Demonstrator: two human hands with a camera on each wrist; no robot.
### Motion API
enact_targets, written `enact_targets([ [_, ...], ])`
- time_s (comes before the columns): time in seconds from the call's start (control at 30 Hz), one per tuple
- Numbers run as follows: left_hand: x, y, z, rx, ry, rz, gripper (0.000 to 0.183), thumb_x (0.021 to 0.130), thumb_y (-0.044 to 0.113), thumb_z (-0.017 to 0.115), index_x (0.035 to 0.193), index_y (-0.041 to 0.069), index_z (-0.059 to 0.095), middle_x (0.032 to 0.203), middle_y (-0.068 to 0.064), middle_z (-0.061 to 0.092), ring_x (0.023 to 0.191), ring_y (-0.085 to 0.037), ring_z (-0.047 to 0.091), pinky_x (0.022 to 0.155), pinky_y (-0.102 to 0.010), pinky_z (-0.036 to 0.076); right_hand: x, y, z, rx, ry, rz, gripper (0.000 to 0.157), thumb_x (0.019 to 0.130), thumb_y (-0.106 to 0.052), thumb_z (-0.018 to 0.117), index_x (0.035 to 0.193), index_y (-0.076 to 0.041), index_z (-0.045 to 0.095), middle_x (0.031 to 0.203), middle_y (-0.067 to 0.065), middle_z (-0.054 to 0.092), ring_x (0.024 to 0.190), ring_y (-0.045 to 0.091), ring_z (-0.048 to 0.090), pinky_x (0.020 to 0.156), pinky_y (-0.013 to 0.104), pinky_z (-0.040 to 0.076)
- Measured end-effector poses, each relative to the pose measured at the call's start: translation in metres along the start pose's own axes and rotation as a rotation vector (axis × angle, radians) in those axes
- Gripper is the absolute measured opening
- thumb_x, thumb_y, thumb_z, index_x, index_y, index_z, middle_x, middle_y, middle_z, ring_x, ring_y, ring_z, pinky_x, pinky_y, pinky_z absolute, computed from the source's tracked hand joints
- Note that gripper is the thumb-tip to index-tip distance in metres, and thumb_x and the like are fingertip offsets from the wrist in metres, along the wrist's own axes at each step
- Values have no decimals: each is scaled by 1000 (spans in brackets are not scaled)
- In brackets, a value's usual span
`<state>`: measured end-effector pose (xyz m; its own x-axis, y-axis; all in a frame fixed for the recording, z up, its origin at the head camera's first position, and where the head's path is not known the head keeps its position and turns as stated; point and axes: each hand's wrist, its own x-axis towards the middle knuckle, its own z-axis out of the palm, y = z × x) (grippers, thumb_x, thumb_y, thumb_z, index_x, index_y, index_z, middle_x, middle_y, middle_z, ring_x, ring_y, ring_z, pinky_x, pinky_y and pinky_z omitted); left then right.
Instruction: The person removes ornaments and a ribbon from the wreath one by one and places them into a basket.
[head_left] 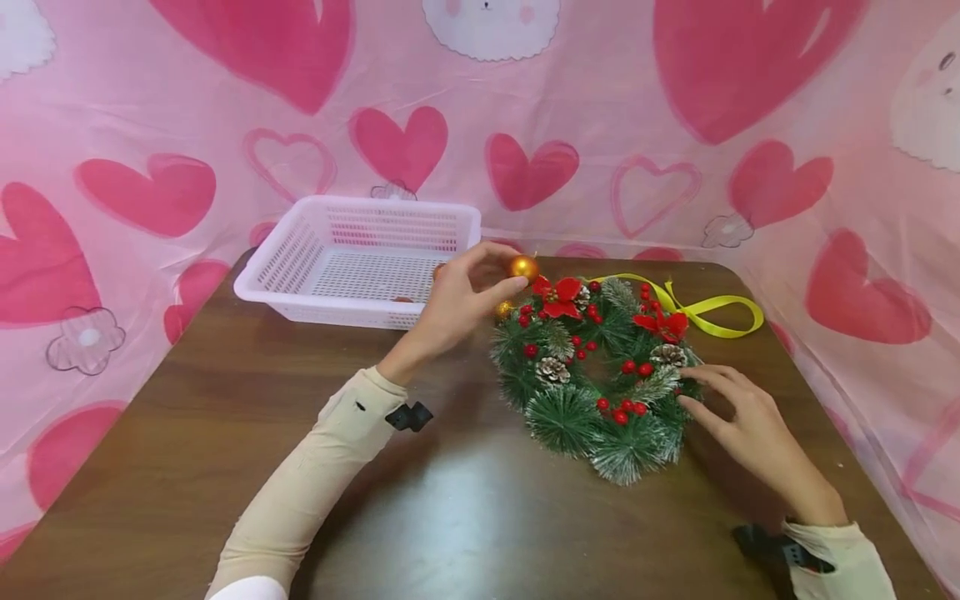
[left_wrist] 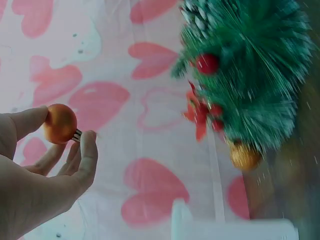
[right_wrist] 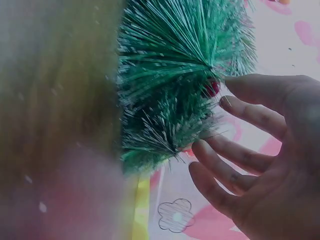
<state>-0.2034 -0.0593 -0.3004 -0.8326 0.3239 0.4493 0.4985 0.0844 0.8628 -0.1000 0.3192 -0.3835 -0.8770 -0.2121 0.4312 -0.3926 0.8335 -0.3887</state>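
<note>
My left hand (head_left: 450,308) pinches a shiny gold bauble (head_left: 524,267) by thumb and fingertips, above the wreath's back left edge. In the left wrist view, a small metal cap on the bauble (left_wrist: 60,123) points toward the fingers. The green Christmas wreath (head_left: 566,417) lies flat on the table, trimmed with red berries, pinecones (head_left: 552,371) and red poinsettias (head_left: 561,297). Another gold bauble (left_wrist: 245,156) sits at the wreath's left edge. At the wreath's right side is my right hand (head_left: 753,429), its fingers loosely spread, with fingertips right at the needles near a red berry (right_wrist: 211,87).
A white plastic basket (head_left: 258,287) stands at the back left, with a few small orange-brown items inside, partly behind the left hand. Yellow ribbon (head_left: 723,327) loops out behind the wreath onto the brown table (head_left: 420,517). A pink heart-print cloth (head_left: 450,92) hangs around the table.
</note>
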Motion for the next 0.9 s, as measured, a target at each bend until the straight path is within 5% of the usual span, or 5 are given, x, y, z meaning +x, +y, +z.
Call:
enact_targets([
  [0.23,-7,-15,-32,127,109,-40,34,87,12,77,118,3,65,117,-9,65,104,-20,68,79,-32,58,17,11,-8,26,61,-41,38,80,-4,81,115,-12,72,107,5,69,88,-15,54,75,3,42],
  [0.47,-13,-27,-61,247,192,-70,33,85,8,78,115,1,66,115,-13,65,104,-24,68,79,-35,58,48,38,-4,56,53,14,32,85,-4,76,117,-5,70,102,16,71,83,-19,52,72,1,41],
  [0.63,-16,-34,-79,346,216,-96,33,85,8,78,115,0,66,114,-13,66,105,-26,67,83,-41,57,80,72,-3,7,-72,99,43,92,-11,69,130,6,56,112,32,64,88,29,71,75,33,57],
  [0.73,-17,-37,-89,389,223,-129,34,85,8,78,115,-1,66,114,-14,66,105,-28,68,83,-42,57,98,93,-1,2,-280,163,60,98,-17,61,143,13,35,125,44,52,107,59,56,86,66,46],
  [0.9,-18,-44,-103,459,196,-181,35,85,10,78,115,-3,65,115,-17,65,105,-31,67,85,-42,56,118,119,9,53,-456,232,59,100,-15,57,144,15,31,124,49,48,107,57,56,86,61,49],
])
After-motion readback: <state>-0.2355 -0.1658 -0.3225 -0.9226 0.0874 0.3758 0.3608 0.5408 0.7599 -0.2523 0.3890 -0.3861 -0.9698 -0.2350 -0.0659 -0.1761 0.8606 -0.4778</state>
